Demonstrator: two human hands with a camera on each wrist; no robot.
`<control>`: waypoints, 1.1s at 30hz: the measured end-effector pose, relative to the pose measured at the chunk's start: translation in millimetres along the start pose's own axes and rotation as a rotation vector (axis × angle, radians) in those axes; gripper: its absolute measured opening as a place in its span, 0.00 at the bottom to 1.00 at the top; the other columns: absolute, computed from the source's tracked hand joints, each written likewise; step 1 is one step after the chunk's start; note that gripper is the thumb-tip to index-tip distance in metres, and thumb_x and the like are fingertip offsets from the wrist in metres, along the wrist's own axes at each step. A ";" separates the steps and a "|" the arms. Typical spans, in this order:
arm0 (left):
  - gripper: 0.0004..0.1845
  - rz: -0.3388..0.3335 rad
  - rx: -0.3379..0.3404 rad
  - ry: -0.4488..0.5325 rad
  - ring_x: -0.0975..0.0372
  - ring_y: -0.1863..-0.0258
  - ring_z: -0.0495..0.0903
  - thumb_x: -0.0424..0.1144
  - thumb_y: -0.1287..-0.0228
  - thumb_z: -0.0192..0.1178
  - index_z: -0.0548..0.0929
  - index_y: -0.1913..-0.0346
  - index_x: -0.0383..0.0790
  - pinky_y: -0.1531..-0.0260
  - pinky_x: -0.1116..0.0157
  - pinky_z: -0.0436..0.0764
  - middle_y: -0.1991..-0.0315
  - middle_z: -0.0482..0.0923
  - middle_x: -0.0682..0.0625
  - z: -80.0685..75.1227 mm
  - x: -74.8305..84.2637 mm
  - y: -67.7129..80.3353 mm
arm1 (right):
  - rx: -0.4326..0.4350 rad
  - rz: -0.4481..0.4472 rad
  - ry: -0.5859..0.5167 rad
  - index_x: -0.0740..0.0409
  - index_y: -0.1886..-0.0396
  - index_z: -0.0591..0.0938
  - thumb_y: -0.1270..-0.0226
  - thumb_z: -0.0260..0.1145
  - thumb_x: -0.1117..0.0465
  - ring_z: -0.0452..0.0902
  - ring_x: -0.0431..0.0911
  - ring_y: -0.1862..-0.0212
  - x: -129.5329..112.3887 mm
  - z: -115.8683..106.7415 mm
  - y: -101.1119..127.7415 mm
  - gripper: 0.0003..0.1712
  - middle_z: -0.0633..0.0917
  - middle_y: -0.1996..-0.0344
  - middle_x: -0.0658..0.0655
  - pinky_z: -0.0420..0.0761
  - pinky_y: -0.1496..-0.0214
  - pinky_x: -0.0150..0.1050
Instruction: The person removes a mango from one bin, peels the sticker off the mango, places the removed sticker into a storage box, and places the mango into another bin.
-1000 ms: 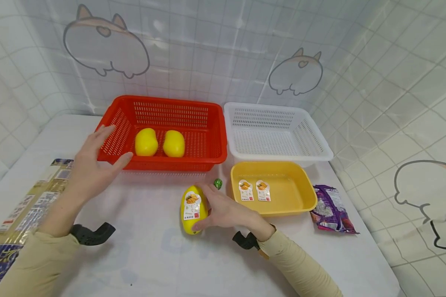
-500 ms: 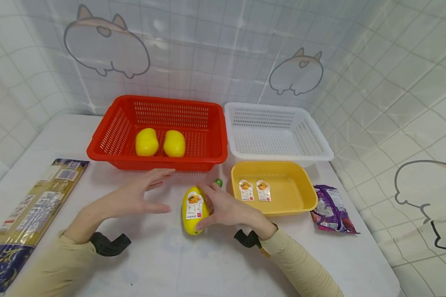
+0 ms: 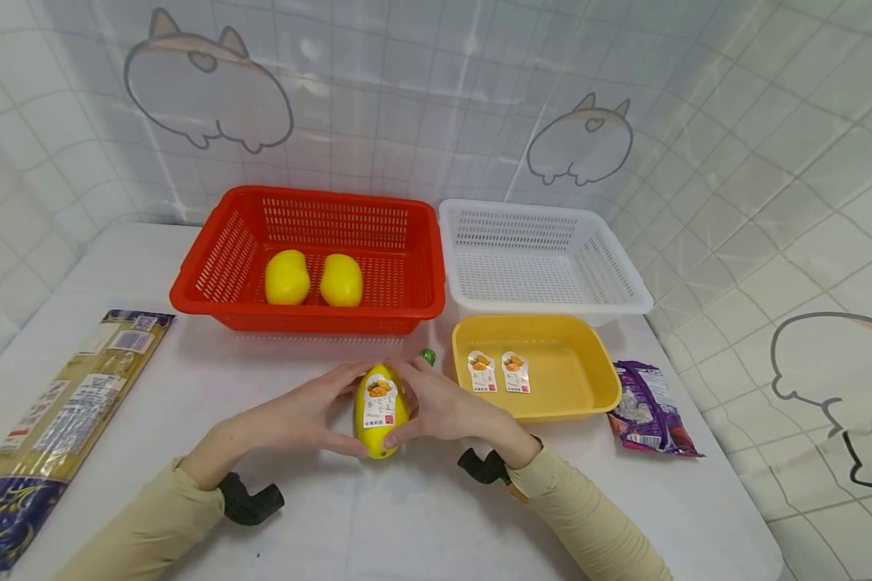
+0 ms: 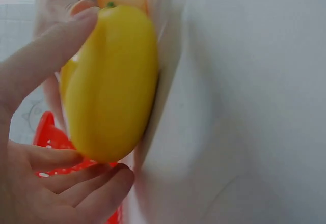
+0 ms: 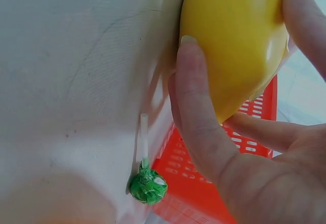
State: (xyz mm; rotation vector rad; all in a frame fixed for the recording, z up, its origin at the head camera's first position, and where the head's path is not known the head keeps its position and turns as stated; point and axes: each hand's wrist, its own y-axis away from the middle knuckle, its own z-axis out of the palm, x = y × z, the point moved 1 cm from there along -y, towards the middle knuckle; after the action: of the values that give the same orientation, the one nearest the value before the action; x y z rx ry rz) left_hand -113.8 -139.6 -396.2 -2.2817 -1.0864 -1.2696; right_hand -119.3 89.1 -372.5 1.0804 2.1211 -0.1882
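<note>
A flat noodle pack (image 3: 58, 403) lies far left of the red basket (image 3: 211, 278), on the desk (image 3: 334, 516). Inside that basket two bare yellow mangoes (image 3: 287, 277) sit side by side, touching or nearly so, neither showing a label. By the look of it those two are finished with.

In front of the red basket both hands meet on a third mango (image 3: 380, 410). The left hand (image 3: 301, 418) cups its left side, thumb at the near end and fingers (image 4: 48, 56) curled over the far end, as the left wrist view shows. The right hand (image 3: 446, 411) clamps the other side, its fingers (image 5: 196, 112) wrapped round the fruit. This mango rests on the desk, just before the basket's front wall, and carries a white label (image 3: 379, 400) on top. I judge the label peel has not yet started: the sticker lies flat and whole.

A small green lollipop (image 3: 426, 358) lies just behind the right hand, near the basket's front right corner. Right of the red basket stands a white basket (image 3: 625, 282). In front of it, a yellow tray (image 3: 596, 403) holds two labels (image 3: 497, 373) stuck to its floor, which matches the two bare mangoes. Beyond the tray lies a purple snack bag (image 3: 647, 411).

So: two mangoes done, one in hand, none other in sight.
</note>
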 end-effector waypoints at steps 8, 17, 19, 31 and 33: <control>0.61 -0.007 0.020 0.013 0.55 0.29 0.65 0.56 0.55 0.79 0.53 0.21 0.47 0.30 0.52 0.69 0.24 0.57 0.50 7.4 -1.6 -4.1 | 0.000 0.002 -0.011 0.47 0.22 0.60 0.50 0.80 0.44 0.64 0.44 0.38 0.9 -0.9 -0.7 0.58 0.68 0.36 0.51 0.75 0.37 0.35; 0.63 -0.060 0.037 0.008 0.54 0.29 0.67 0.58 0.56 0.79 0.53 0.21 0.45 0.30 0.51 0.68 0.23 0.57 0.49 12.2 -0.7 -5.4 | 0.002 0.006 -0.010 0.46 0.20 0.58 0.35 0.68 0.41 0.67 0.46 0.43 0.3 -3.5 0.9 0.48 0.69 0.40 0.50 0.74 0.45 0.36; 0.62 -0.059 0.040 0.006 0.53 0.29 0.67 0.58 0.56 0.79 0.53 0.21 0.45 0.30 0.50 0.68 0.23 0.57 0.49 13.0 -0.7 -5.5 | 0.011 -0.006 -0.002 0.47 0.22 0.61 0.32 0.66 0.43 0.69 0.46 0.46 0.1 -4.6 1.3 0.44 0.72 0.44 0.51 0.75 0.49 0.35; 0.65 -0.093 0.062 -0.027 0.57 0.30 0.66 0.61 0.59 0.79 0.53 0.21 0.47 0.31 0.53 0.70 0.23 0.57 0.53 13.9 2.5 -5.6 | 0.114 0.008 0.013 0.56 0.33 0.75 0.29 0.65 0.51 0.75 0.45 0.52 -2.2 -9.8 5.5 0.28 0.77 0.46 0.56 0.79 0.54 0.32; 0.65 -0.095 0.068 -0.034 0.57 0.29 0.66 0.62 0.60 0.79 0.53 0.21 0.48 0.31 0.52 0.70 0.23 0.57 0.52 14.2 2.7 -5.6 | 0.121 -0.001 0.014 0.57 0.35 0.76 0.28 0.65 0.52 0.75 0.45 0.53 -2.5 -9.5 5.0 0.26 0.78 0.49 0.56 0.79 0.54 0.32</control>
State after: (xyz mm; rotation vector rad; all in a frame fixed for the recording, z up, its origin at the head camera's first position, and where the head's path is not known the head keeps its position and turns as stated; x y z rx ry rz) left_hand -108.7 -126.3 -402.4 -2.2335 -1.2443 -1.2136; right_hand -119.9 94.7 -363.1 1.1539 2.1459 -0.3138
